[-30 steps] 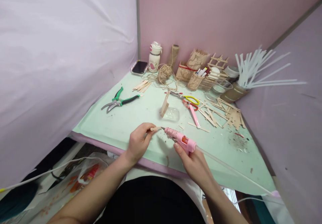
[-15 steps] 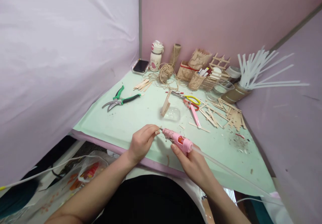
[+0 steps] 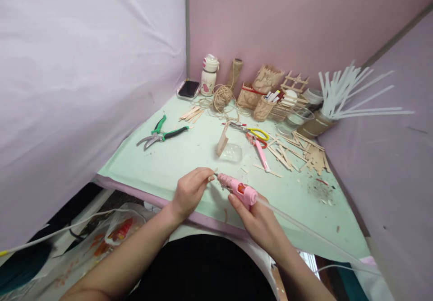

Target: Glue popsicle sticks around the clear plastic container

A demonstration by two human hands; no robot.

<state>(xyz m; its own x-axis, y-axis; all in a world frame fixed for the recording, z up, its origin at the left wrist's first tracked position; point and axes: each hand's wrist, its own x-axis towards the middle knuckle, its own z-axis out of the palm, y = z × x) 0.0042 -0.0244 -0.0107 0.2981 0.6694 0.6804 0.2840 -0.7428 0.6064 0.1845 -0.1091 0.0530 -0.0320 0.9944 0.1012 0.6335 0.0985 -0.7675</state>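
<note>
My right hand (image 3: pixel 259 217) is wrapped round a pink glue gun (image 3: pixel 238 188), its nozzle pointing left. A long clear glue stick (image 3: pixel 297 222) runs out of the gun's back end. Close to the nozzle, my left hand (image 3: pixel 192 190) pinches a small pale piece at its fingertips, mostly hidden by the fingers; I cannot make out its kind. Just beyond the hands, a small structure of flat wooden sticks (image 3: pixel 223 141) stands upright by a clear shallow plastic dish (image 3: pixel 231 153).
Green-handled pruning shears (image 3: pixel 158 134) lie left. Yellow-handled scissors (image 3: pixel 259 134), a pink cutter (image 3: pixel 262 156) and scattered craft sticks (image 3: pixel 287 154) lie right. Behind stand a twine ball (image 3: pixel 222 98), a bottle (image 3: pixel 209 77), a phone (image 3: pixel 188 89) and a holder of white glue sticks (image 3: pixel 316 122).
Almost nothing differs. Both hands keep nearly the same pose, with the glue gun's nozzle still at the left fingertips; the whole view has shifted very slightly.
</note>
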